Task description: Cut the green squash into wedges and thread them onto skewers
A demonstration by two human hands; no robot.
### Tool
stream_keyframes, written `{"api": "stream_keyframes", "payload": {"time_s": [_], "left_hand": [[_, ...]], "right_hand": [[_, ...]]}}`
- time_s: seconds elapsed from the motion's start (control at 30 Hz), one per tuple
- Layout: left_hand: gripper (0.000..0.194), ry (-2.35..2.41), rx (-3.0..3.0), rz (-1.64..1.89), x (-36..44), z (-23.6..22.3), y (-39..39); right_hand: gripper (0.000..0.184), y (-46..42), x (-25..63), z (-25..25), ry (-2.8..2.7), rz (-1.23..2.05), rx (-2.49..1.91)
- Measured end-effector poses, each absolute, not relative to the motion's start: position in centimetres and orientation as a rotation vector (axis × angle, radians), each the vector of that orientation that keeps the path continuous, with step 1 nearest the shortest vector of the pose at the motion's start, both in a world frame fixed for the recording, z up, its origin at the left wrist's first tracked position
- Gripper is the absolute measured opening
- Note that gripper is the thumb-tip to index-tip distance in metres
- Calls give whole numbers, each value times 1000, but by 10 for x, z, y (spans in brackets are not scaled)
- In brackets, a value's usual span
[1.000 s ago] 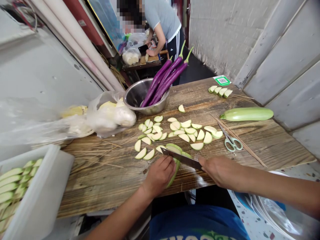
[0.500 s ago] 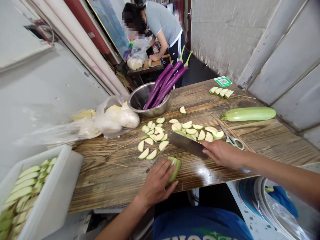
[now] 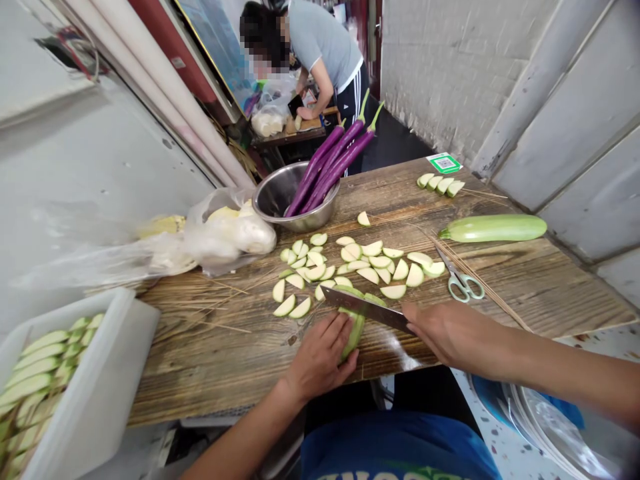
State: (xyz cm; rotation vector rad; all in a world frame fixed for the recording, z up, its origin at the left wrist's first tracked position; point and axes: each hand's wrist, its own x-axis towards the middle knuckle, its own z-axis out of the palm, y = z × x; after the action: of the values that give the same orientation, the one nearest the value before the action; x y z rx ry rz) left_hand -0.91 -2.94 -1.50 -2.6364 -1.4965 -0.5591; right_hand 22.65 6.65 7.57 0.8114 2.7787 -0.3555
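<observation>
Two hands work one cut zucchini (image 3: 354, 333) at the lower center of the frame, on a wooden tabletop (image 3: 200, 373). The left hand (image 3: 323, 350) pins the piece down, its grip curled over it; the right hand (image 3: 445, 333) has its grip wrapped around the handle of one kitchen knife (image 3: 373, 311), the blade across the zucchini's far end. Dozens of half-round slices (image 3: 369, 275), too overlapped to count exactly, lie scattered at center. Three purple eggplants (image 3: 333, 165) lean in one metal bowl (image 3: 310, 220) at upper center. At right are one whole zucchini (image 3: 495, 228) and one pair of scissors (image 3: 458, 275); above them, four slices (image 3: 444, 185) stand in a row near one green-bordered code card (image 3: 445, 163). One white bin (image 3: 113, 373) of slices fills the lower left. One co-worker (image 3: 323, 43) bends at top center.
</observation>
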Motion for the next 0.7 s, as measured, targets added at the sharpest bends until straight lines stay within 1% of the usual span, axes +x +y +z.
{"api": "stream_keyframes", "payload": {"time_s": [0.1, 0.3, 0.5, 0.7], "left_hand": [[52, -1477, -2631, -533, -10, -16, -29], [48, -1454, -2605, -473, -10, -18, -28], [45, -1446, -2576, -488, -9, -18, -27], [46, -1436, -2576, -514, -8, -20, -27]], "right_hand": [[13, 65, 229, 76, 2762, -362, 783], [25, 65, 228, 83, 2762, -380, 747], [26, 66, 227, 91, 2768, -326, 770], [31, 65, 227, 86, 2743, -320, 754]]}}
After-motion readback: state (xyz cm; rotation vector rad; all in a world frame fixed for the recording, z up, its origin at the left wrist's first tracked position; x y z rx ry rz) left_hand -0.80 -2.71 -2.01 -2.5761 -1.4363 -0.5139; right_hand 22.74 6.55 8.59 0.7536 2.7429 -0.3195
